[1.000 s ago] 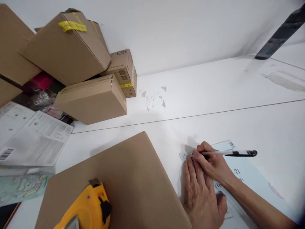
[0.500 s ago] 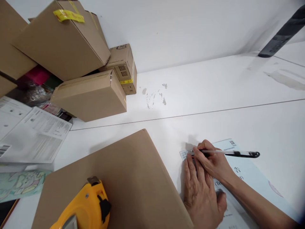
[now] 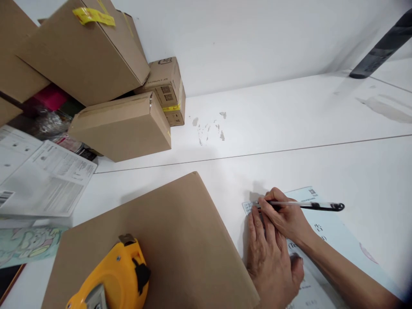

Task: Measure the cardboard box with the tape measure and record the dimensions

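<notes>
A slim pen [image 3: 322, 206] with a clear barrel and black end lies tilted in my right hand [image 3: 288, 219], whose fingers are pinched around it. Its tip points down at the upper left corner of a pale blue printed sheet [image 3: 341, 234]; the tip itself is hidden by my fingers. My left hand [image 3: 270, 262] rests flat on the sheet, fingers stretched out and thumb apart, just beside the right hand. Small print shows at the sheet's corner, and a dark square code and larger lettering appear further right.
Left of my hands stands a large brown carton [image 3: 180, 231] with a yellow tape measure [image 3: 117, 274] on top. More cardboard boxes [image 3: 122, 128] are stacked at the back left, near printed white packets [image 3: 51, 180]. A dark cylinder [image 3: 380, 47] stands at the back right.
The pen's rear end has shifted slightly left, along with my right hand. My left hand stays flat on the sheet.
</notes>
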Action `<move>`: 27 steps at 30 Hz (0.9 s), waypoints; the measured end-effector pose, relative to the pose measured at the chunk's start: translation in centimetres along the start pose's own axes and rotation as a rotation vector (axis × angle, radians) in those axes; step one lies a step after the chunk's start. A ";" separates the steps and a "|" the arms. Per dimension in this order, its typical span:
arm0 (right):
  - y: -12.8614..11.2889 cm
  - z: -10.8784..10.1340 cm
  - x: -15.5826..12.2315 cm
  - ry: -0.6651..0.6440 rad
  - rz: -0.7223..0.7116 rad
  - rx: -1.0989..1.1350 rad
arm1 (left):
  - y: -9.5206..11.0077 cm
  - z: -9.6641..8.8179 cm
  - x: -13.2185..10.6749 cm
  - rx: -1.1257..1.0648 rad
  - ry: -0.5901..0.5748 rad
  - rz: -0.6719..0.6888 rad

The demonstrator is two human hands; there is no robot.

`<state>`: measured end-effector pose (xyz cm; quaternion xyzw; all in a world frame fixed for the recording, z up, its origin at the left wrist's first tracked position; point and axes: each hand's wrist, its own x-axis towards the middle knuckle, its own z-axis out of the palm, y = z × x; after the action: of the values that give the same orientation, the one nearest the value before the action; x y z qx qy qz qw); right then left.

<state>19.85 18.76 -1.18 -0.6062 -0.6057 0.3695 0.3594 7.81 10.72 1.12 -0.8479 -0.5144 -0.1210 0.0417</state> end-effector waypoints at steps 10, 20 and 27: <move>-0.2 0.0 0.1 0.016 -0.026 -0.022 | -0.1 -0.1 0.0 0.010 0.001 0.010; -0.4 0.0 0.2 0.051 -0.006 -0.030 | -0.2 0.0 0.0 -0.016 -0.005 0.005; 0.0 0.1 0.3 0.073 -0.005 -0.034 | -0.2 -0.1 0.0 -0.024 -0.017 0.009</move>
<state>19.78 19.02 -1.27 -0.6237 -0.6000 0.3357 0.3718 7.67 10.80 1.17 -0.8518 -0.5093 -0.1196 0.0278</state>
